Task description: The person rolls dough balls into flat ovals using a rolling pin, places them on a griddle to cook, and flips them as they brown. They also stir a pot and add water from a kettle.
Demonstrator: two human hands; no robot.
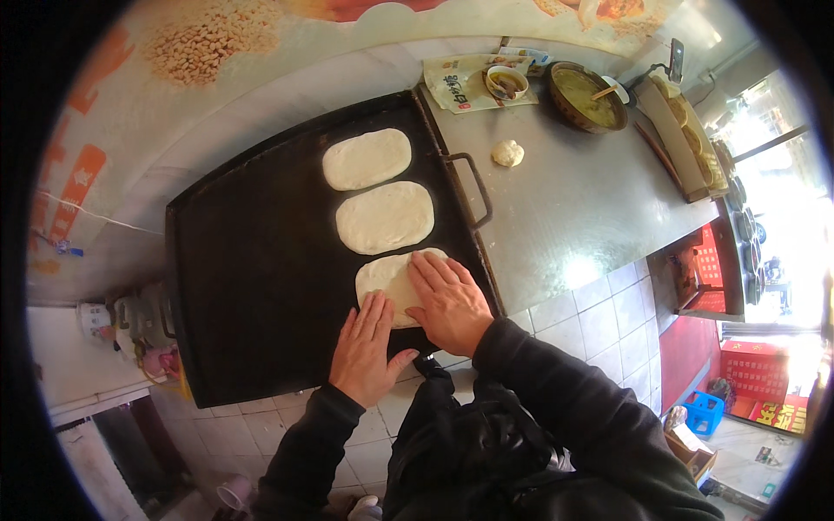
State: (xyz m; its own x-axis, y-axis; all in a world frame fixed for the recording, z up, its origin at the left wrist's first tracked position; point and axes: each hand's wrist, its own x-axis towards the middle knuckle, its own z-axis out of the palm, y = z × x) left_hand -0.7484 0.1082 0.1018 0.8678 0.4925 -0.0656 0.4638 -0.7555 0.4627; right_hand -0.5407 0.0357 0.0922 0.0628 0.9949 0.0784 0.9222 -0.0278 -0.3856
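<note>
Both palms are down on the nearest flat piece of dough, which lies on a black griddle tray. My left hand touches the dough's near-left edge with its fingertips, its thumb spread out to the right. Across the right part of the same piece lies my right hand, fingers stretched flat and covering much of it. Beyond it, in a row, are a middle flat dough piece and a far one, both pale and rounded oblong. Neither hand grips anything.
Right of the tray, past its metal handle, a steel counter bears a small dough ball. Farther back are a printed bag, a small bowl, a large brown bowl and a long box. A rolling pin lies beside the box.
</note>
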